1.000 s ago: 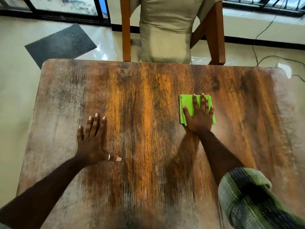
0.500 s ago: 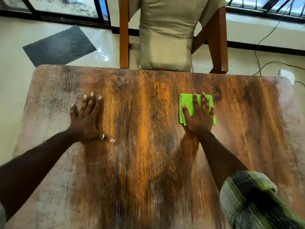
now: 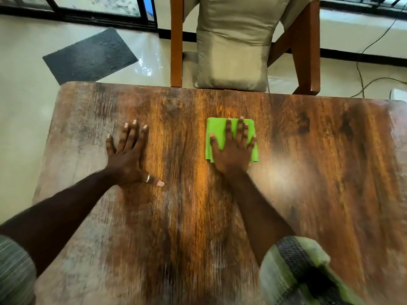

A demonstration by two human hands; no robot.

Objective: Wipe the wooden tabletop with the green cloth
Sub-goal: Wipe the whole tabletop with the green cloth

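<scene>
A folded green cloth (image 3: 214, 134) lies flat on the wooden tabletop (image 3: 308, 172), a little right of its middle and toward the far edge. My right hand (image 3: 233, 150) presses down on the cloth with straight, spread fingers and covers most of it. My left hand (image 3: 130, 159) rests flat on the bare wood to the left, fingers straight, a ring on the thumb. A gap of bare wood separates the two hands.
A wooden chair (image 3: 176, 51) with a beige cushion (image 3: 233, 45) stands against the table's far edge. A dark mat (image 3: 90, 56) lies on the pale floor at the back left. Cables (image 3: 361, 69) run across the floor at the back right.
My left hand has slid forward, away from me, and now lies nearly level with the right hand. The cloth under my right hand has moved toward the far edge and slightly left.
</scene>
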